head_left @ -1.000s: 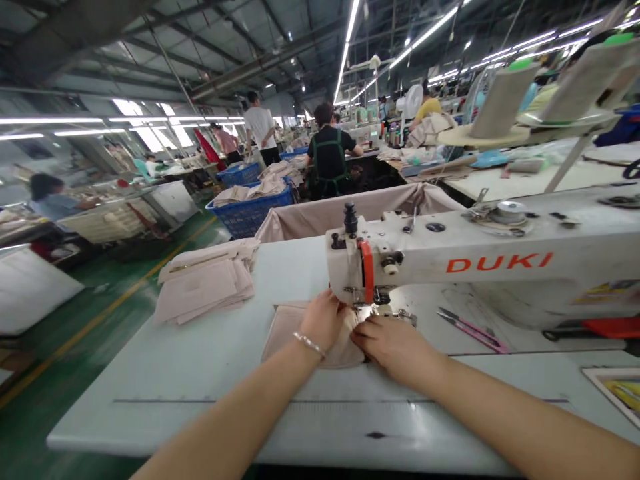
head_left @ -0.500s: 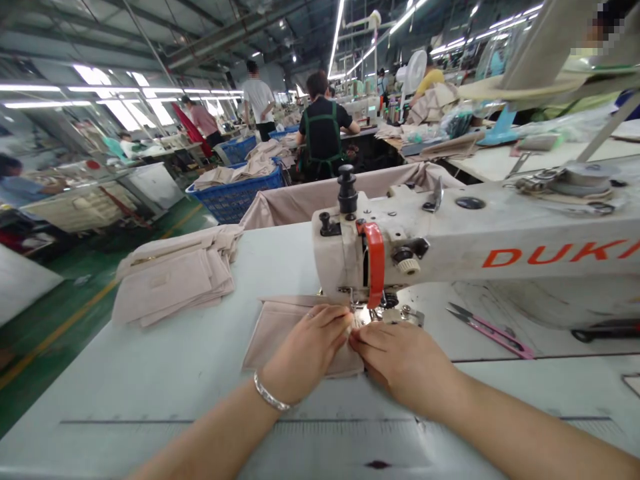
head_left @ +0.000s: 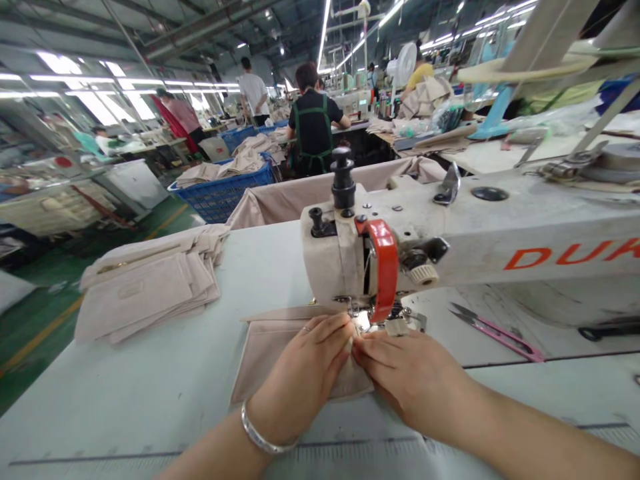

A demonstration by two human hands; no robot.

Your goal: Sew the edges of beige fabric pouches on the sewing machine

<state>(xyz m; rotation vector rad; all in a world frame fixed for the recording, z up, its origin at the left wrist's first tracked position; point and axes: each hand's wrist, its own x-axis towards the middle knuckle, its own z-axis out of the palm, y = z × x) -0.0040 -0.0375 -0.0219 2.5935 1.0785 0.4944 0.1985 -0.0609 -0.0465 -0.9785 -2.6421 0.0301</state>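
A flat beige fabric piece (head_left: 260, 353) with folded layers lies under the head of a white sewing machine (head_left: 327, 267) with an orange guard. My left hand (head_left: 305, 377), wearing a silver bracelet, presses on the fabric, its fingers together and their tips pinching the edge just in front of the needle area. Close against it, my right hand (head_left: 415, 377) grips the same piece from the right, fingers bunched and curled. The fingertips of both hands nearly meet under the machine's light. Fingers and guard hide the exact stitching point.
A stack of beige sewn pieces (head_left: 145, 293) rests on the table's left side. Pink-handled thread snips (head_left: 500, 333) lie right of the needle area. Behind the table are a cloth-lined trough (head_left: 290, 200), a blue basket (head_left: 225, 193) of fabric and a seated co-worker (head_left: 313, 123).
The view has moved slightly closer and turned, so the machine and stack look larger. Both hands keep their hold on the fabric piece near the needle, with little visible shift.
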